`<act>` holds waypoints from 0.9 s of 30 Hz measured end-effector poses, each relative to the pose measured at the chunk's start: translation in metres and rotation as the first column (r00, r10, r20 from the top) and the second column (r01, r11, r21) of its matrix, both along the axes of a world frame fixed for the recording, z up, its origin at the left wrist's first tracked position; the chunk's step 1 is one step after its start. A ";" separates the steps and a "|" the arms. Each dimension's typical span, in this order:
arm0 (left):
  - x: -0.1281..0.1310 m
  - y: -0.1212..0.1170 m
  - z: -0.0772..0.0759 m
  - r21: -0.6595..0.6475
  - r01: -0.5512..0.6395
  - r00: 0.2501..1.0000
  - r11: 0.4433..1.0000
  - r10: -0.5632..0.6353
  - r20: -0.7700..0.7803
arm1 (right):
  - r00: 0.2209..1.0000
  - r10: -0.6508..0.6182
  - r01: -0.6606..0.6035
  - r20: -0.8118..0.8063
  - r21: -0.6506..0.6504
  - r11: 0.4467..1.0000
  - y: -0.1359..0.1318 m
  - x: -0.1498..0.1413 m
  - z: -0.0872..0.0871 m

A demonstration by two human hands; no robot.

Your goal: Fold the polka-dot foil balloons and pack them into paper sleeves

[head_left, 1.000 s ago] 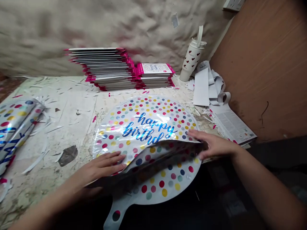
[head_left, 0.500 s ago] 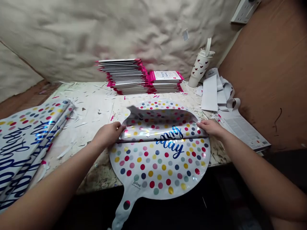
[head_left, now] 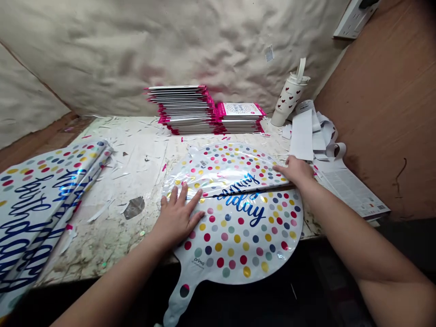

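Observation:
A flat white foil balloon (head_left: 238, 236) with coloured dots and blue lettering lies partly past the table's near edge, its tail hanging toward me. A fold runs across its middle, so the lettering is partly tucked away. My left hand (head_left: 179, 215) rests spread on the balloon's left side, fingertips at the crease. At the right end of the fold, my right hand (head_left: 298, 172) presses on the balloon, one digit stretched left across it; its other fingers are partly hidden. Neither hand visibly grips anything.
More printed foil balloons (head_left: 44, 195) lie at the left. Behind stand stacks of pink-edged packets (head_left: 187, 111). A white tumbler (head_left: 289, 100), paper strips (head_left: 303, 131) and a printed white sheet (head_left: 354, 186) sit right, beside a brown panel (head_left: 384, 122). Scraps litter the table (head_left: 132, 159).
The balloon's lifted layer was drawn up into a fold by both hands and now lies flatter. My left hand has opened onto it; my right has moved up along the right edge.

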State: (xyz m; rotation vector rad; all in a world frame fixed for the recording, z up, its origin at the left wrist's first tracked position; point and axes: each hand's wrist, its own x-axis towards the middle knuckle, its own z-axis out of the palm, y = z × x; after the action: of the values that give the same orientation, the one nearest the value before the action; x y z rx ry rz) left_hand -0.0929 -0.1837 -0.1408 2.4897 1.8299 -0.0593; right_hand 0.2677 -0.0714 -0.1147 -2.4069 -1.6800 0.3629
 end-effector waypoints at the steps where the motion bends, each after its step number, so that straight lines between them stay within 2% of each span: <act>1: 0.000 0.001 0.001 -0.004 -0.016 1.000 1.000 0.016 0.002 | 0.998 0.053 -0.056 0.045 0.066 0.996 -0.006 -0.019 0.004; 2: 0.000 0.001 0.001 -0.007 -0.023 1.000 1.000 0.023 0.004 | 0.985 0.151 -0.161 0.084 0.136 0.977 -0.016 -0.041 0.007; 3: 0.001 0.002 0.001 -0.008 -0.023 1.000 1.000 0.023 0.006 | 0.942 0.325 -0.335 0.085 0.171 0.926 -0.028 -0.066 0.009; 4: 0.001 0.002 0.001 -0.006 -0.021 1.000 1.000 0.021 0.007 | 0.833 0.551 -0.551 0.049 0.154 0.820 -0.041 -0.090 0.008; 5: 0.002 0.002 0.000 -0.001 -0.020 1.000 1.000 0.020 0.007 | 0.739 0.673 -0.670 0.021 0.130 0.731 -0.054 -0.111 0.006; 7: 0.001 0.002 -0.002 0.016 -0.016 1.000 1.000 0.016 0.004 | 0.610 0.791 -0.789 -0.032 0.060 0.611 -0.077 -0.132 -0.003; 8: -0.001 0.002 -0.003 0.025 -0.010 1.000 1.000 0.010 0.002 | 0.605 0.794 -0.795 -0.058 0.006 0.606 -0.086 -0.129 -0.008; 9: -0.002 0.003 -0.004 0.032 -0.002 1.000 0.999 0.002 0.000 | 0.636 0.769 -0.772 -0.066 -0.036 0.635 -0.093 -0.116 -0.012; 11: -0.004 0.004 -0.003 0.024 0.008 1.000 1.000 -0.008 -0.003 | 0.770 0.638 -0.637 -0.031 -0.088 0.765 -0.103 -0.069 -0.019; 13: 0.000 0.006 0.001 0.001 0.003 1.000 1.000 -0.003 -0.001 | 0.909 0.412 -0.405 0.064 -0.099 0.909 -0.113 -0.016 -0.021; 14: 0.006 0.006 0.003 0.003 0.003 1.000 1.000 -0.003 0.003 | 0.946 0.296 -0.287 0.132 -0.082 0.955 -0.118 0.003 -0.022; 15: 0.015 0.007 0.006 0.017 0.012 1.000 1.000 -0.013 0.012 | 0.950 0.253 -0.248 0.182 -0.048 0.968 -0.123 0.016 -0.022; 16: 0.026 0.008 0.008 0.036 0.034 0.999 0.999 -0.035 0.026 | 0.941 0.265 -0.266 0.209 -0.022 0.964 -0.128 0.021 -0.022; 18: 0.052 0.008 0.010 0.049 0.094 0.993 0.994 -0.097 0.065 | 0.904 0.373 -0.382 0.210 0.004 0.924 -0.134 0.009 -0.023; 20: 0.077 0.008 0.009 -0.008 0.129 0.987 0.992 -0.128 0.095 | 0.906 0.393 -0.397 0.154 -0.004 0.918 -0.130 -0.015 -0.025; 23: 0.098 0.007 0.003 -0.070 0.109 0.989 0.992 -0.101 0.109 | 0.981 0.185 -0.184 -0.059 0.009 0.983 -0.108 -0.044 -0.025; 25: 0.100 0.006 -0.002 -0.057 0.100 0.988 0.993 -0.092 0.124 | 0.960 0.058 -0.042 -0.275 0.062 0.997 -0.089 -0.056 -0.020; 27: 0.098 0.005 -0.006 -0.036 0.098 0.985 0.995 -0.092 0.148 | 0.912 0.044 0.028 -0.407 0.170 0.985 -0.075 -0.073 -0.010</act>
State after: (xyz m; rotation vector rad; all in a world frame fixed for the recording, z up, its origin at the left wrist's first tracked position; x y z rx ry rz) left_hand 0.0046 -0.1787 -0.1466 2.4781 1.6361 0.0779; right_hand 0.1949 -0.1463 -0.1249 -2.0232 -1.4651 0.6450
